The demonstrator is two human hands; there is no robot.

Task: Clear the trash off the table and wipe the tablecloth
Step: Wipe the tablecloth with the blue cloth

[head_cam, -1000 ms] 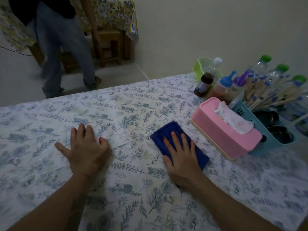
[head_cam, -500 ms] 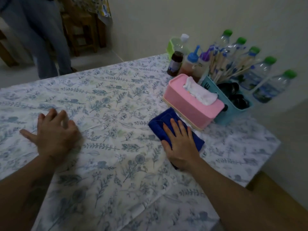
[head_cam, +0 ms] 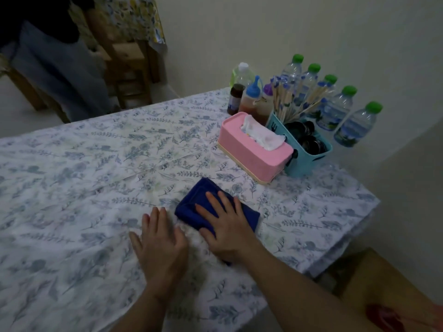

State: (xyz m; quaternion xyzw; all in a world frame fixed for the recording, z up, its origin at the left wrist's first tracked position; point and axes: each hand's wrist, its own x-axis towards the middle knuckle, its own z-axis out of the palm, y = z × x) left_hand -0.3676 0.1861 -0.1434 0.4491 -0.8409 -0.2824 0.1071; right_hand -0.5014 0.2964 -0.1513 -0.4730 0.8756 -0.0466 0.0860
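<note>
Head view: the floral tablecloth (head_cam: 79,178) fills most of the frame, and against the frame half a second back the left hand (head_cam: 161,245) has slid in from the far left of the cloth to lie just beside the right hand (head_cam: 227,226); the folded blue cloth (head_cam: 203,204) has drawn back from the pink tissue box (head_cam: 254,149), which it nearly touched before, and now sits apart from it, nearer the person; the table's far corner and the wooden chairs behind have come further into sight. The blue cloth lies flat on the tablecloth near the right end of the table, its long axis running diagonally from the far left toward the near right, one corner pointing away toward the tissue box. The right hand presses flat on it, fingers spread and extended, palm down, gripping nothing; the left hand rests flat on the bare tablecloth, fingers together and unclenched. Beyond the tissue box stands a teal caddy (head_cam: 309,159) of chopsticks (head_cam: 285,101), with sauce bottles (head_cam: 251,99) and green-capped water bottles (head_cam: 335,109) behind it.
</note>
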